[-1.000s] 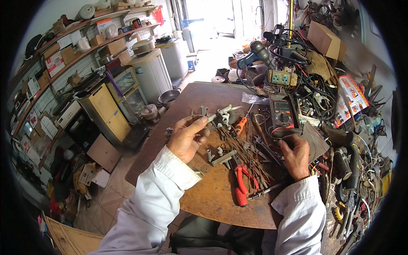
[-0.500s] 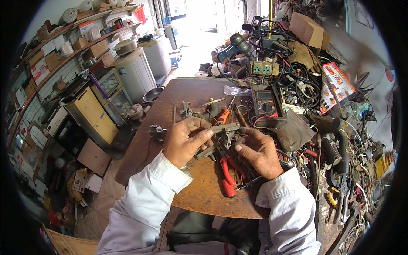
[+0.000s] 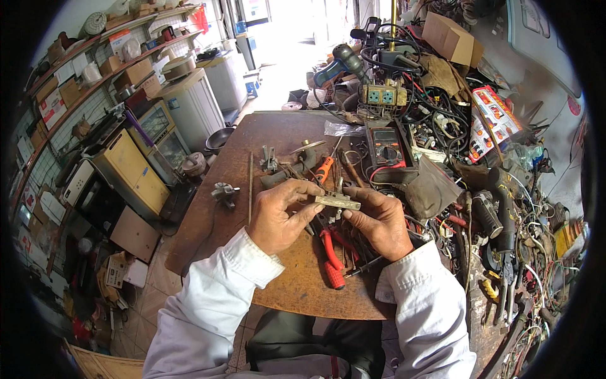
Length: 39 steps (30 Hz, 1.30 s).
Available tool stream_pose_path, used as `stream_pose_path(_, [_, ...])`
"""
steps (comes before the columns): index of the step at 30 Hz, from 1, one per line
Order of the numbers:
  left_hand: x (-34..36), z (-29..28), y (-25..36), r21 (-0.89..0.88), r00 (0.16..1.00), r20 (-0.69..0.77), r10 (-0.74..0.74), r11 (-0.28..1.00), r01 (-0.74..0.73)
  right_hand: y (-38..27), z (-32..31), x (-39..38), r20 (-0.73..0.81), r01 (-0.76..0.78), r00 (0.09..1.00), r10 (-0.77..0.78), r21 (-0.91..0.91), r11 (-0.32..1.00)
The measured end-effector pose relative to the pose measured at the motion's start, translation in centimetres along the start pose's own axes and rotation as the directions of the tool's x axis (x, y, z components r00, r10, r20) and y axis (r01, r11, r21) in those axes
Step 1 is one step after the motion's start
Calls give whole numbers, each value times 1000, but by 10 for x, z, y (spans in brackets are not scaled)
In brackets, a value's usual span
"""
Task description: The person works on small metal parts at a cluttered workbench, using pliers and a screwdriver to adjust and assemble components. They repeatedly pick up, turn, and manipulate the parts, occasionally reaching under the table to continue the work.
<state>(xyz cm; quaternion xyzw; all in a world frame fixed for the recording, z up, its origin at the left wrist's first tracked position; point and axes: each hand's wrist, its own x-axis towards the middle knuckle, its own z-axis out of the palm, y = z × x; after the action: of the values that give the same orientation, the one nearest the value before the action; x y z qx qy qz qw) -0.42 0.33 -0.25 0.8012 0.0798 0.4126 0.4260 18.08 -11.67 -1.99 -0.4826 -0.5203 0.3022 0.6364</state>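
Observation:
Between my two hands, above the brown table, is a small greyish metal part with a flat bar-like side. My left hand pinches its left end between thumb and fingers. At the other end, the thumb and fingertips of my right hand close on the part. Red-handled pliers lie under my hands, their jaws hidden. Beyond the part is an orange-handled screwdriver. Small metal fittings lie to the left of my left hand.
A multimeter in a tray and a clear plastic bag sit at the table's far right. Tangled cables and tools, including a heat gun, crowd the right side. A thin rod lies left. Shelves line the left wall.
The metal part has been turned in my fingers, so its flat side now faces me. Both hands still hold it. The whole view has shifted slightly.

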Motion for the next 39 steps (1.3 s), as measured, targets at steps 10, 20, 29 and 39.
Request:
stream_pose_path(10, [0, 1, -3, -17, 1000, 17, 26, 1000, -25, -3, -1, 0, -16, -46, 999, 45, -41, 998])
stream_pose_path(20, [0, 3, -4, -33, 1000, 14, 22, 999, -21, 2, -1, 0, -32, -12, 999, 12, -9, 1000])
stream_pose_path(29, [-2, 1, -3, 11, 1000, -2, -3, 1000, 3, -2, -1, 1, 92, -204, 979, 183, 355, 912])
stream_pose_path(39, [-1, 5, 13, 79, 999, 42, 3, 997, -6, 2, -3, 1, 191, -353, 935, 298, 553, 755])
